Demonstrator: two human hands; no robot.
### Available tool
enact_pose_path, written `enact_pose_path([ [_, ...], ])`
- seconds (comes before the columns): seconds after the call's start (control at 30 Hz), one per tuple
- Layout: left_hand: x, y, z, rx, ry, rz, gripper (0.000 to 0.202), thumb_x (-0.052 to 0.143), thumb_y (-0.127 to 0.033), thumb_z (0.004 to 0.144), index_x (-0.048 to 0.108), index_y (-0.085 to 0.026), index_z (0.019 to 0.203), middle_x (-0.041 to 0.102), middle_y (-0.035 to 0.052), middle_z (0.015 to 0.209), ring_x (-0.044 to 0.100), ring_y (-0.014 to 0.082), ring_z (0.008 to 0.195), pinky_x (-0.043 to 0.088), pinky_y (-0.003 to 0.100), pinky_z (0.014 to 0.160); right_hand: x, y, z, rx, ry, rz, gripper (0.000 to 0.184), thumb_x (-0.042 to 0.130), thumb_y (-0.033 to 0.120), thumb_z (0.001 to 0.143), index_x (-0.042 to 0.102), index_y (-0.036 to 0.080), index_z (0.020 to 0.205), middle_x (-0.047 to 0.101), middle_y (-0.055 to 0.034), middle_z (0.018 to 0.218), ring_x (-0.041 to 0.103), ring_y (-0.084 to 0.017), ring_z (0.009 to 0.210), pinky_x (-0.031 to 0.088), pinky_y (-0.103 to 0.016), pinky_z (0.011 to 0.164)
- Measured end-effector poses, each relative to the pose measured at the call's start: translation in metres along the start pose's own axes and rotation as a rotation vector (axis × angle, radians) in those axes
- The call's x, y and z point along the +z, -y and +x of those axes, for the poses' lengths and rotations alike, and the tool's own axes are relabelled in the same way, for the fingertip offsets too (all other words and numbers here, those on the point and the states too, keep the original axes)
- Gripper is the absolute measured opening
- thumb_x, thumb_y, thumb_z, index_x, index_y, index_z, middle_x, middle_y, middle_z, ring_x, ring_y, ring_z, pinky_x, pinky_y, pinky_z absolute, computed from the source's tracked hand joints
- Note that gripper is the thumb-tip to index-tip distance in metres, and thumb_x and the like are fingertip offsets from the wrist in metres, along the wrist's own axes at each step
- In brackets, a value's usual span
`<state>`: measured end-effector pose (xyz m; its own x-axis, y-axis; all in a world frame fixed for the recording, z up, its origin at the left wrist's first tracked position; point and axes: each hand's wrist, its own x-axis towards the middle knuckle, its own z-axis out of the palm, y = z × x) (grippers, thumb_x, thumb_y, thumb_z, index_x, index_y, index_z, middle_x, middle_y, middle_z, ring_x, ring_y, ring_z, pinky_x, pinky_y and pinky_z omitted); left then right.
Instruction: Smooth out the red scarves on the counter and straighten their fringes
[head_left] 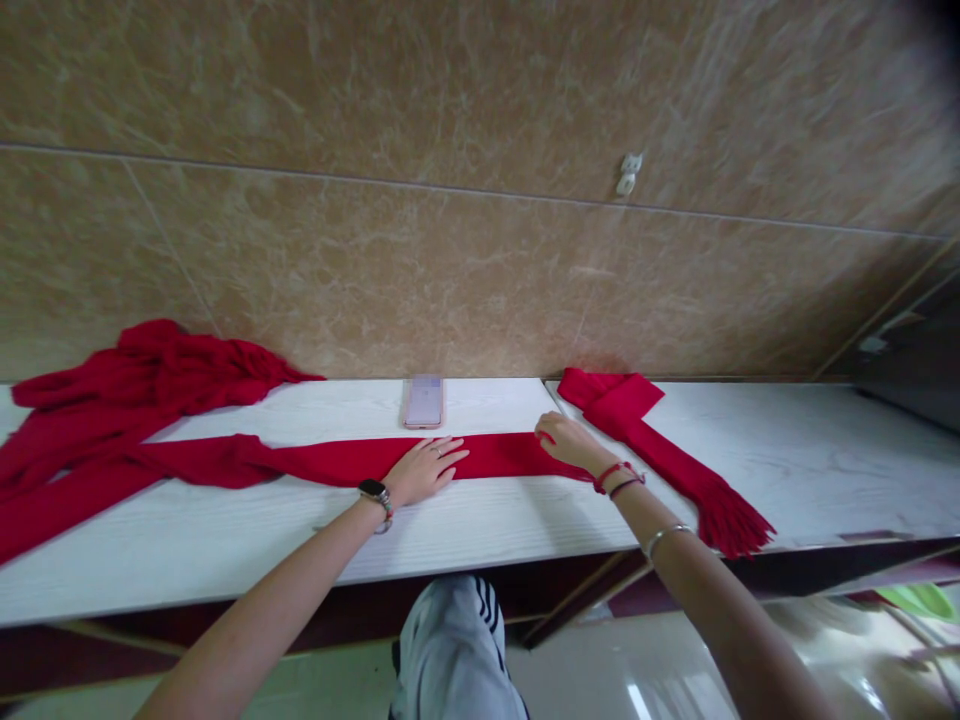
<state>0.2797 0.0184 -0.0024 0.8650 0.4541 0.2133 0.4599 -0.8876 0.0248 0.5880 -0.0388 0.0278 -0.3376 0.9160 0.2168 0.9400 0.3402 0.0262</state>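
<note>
A long red scarf [315, 460] runs lengthwise along the white tabletop, twisted on its left part and flat near my hands. My left hand [426, 470] lies on it, palm down with the fingers stretched out. At the scarf's right end, my right hand [568, 441] is closed with bent fingers along the upper edge of the cloth. To the right of that hand lies another red scarf piece [637, 430], folded over at the back, its fringe hanging by the front edge.
A crumpled heap of red cloth [161, 375] fills the back left. Against the wall, a phone [424, 402] lies behind the scarf. The white tabletop [450, 525] has a seam right of centre. A small white fixture [629, 174] sits on the tiled wall [375, 280].
</note>
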Motion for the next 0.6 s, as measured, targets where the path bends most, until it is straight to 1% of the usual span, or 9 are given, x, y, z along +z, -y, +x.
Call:
enact_pose_path([
  [0.03,0.000,0.000,0.000,-0.004,-0.002,0.002,0.040,0.034,-0.029,0.091,0.042,-0.027,0.130,0.039,0.0018,0.138,0.034,0.0178,0.126,0.024,0.037,0.103,0.003,0.000,0.005,0.032,0.034,-0.026,0.017,0.045,0.009,0.075,0.060,0.014,0.079,0.062,-0.0095,0.086,0.054,-0.017,0.086,0.040,-0.025,0.079],
  [0.1,0.001,0.000,-0.001,-0.009,-0.009,0.002,0.039,0.035,-0.029,0.090,0.043,-0.027,0.129,0.040,0.0015,0.138,0.034,0.0176,0.126,0.024,0.037,0.103,0.010,-0.010,0.005,0.110,0.085,-0.071,0.017,0.045,0.010,0.076,0.060,0.015,0.080,0.063,-0.0086,0.088,0.056,-0.016,0.084,0.040,-0.024,0.076],
  [0.23,0.000,0.001,-0.001,0.000,-0.017,-0.011,0.039,0.036,-0.029,0.090,0.044,-0.027,0.127,0.040,0.0009,0.137,0.035,0.0174,0.125,0.026,0.036,0.103,0.014,-0.048,-0.020,0.211,0.089,-0.121,0.018,0.043,0.009,0.076,0.060,0.014,0.074,0.063,-0.0081,0.080,0.057,-0.015,0.075,0.040,-0.023,0.067],
  [0.3,0.001,0.002,-0.001,0.003,-0.022,-0.019,0.039,0.037,-0.029,0.089,0.044,-0.027,0.127,0.041,0.0010,0.137,0.036,0.0178,0.124,0.026,0.037,0.103,0.011,-0.059,-0.032,0.233,0.096,-0.135,0.017,0.043,0.008,0.075,0.059,0.014,0.071,0.062,-0.0079,0.077,0.056,-0.016,0.073,0.040,-0.023,0.065],
  [0.33,0.001,0.002,-0.001,0.003,-0.026,-0.021,0.039,0.037,-0.029,0.089,0.044,-0.027,0.127,0.041,0.0011,0.137,0.036,0.0180,0.124,0.026,0.037,0.103,0.009,-0.060,-0.034,0.235,0.088,-0.135,0.017,0.044,0.008,0.074,0.059,0.014,0.071,0.062,-0.0077,0.077,0.056,-0.016,0.074,0.040,-0.023,0.066],
  [0.4,0.001,0.001,-0.001,0.001,-0.032,-0.024,0.039,0.037,-0.028,0.089,0.044,-0.027,0.127,0.041,0.0013,0.137,0.036,0.0182,0.124,0.026,0.038,0.103,0.004,-0.052,-0.032,0.210,0.036,-0.107,0.016,0.044,0.008,0.074,0.059,0.014,0.073,0.061,-0.0076,0.079,0.055,-0.016,0.078,0.040,-0.024,0.069],
  [0.5,0.000,-0.004,0.000,-0.001,-0.050,-0.033,0.038,0.038,-0.029,0.089,0.046,-0.025,0.126,0.043,0.0024,0.135,0.038,0.0180,0.123,0.027,0.037,0.103,-0.001,-0.020,-0.010,0.101,-0.075,0.005,0.017,0.046,0.007,0.073,0.060,0.014,0.076,0.060,-0.0081,0.083,0.054,-0.017,0.083,0.042,-0.027,0.075],
  [0.57,-0.003,-0.005,-0.001,-0.058,-0.121,-0.028,0.037,0.036,-0.029,0.090,0.048,-0.022,0.124,0.047,0.0042,0.131,0.040,0.0178,0.121,0.028,0.036,0.102,-0.001,0.007,0.013,0.023,-0.126,0.099,0.020,0.046,0.007,0.073,0.061,0.015,0.082,0.059,-0.0086,0.088,0.053,-0.018,0.086,0.042,-0.030,0.079],
  [0.6,-0.006,-0.003,-0.003,-0.124,-0.178,-0.016,0.036,0.033,-0.028,0.090,0.049,-0.020,0.122,0.049,0.0052,0.129,0.041,0.0176,0.119,0.028,0.036,0.102,0.001,0.020,0.026,-0.006,-0.143,0.142,0.022,0.046,0.007,0.074,0.062,0.015,0.085,0.059,-0.0087,0.091,0.052,-0.018,0.088,0.042,-0.031,0.081],
])
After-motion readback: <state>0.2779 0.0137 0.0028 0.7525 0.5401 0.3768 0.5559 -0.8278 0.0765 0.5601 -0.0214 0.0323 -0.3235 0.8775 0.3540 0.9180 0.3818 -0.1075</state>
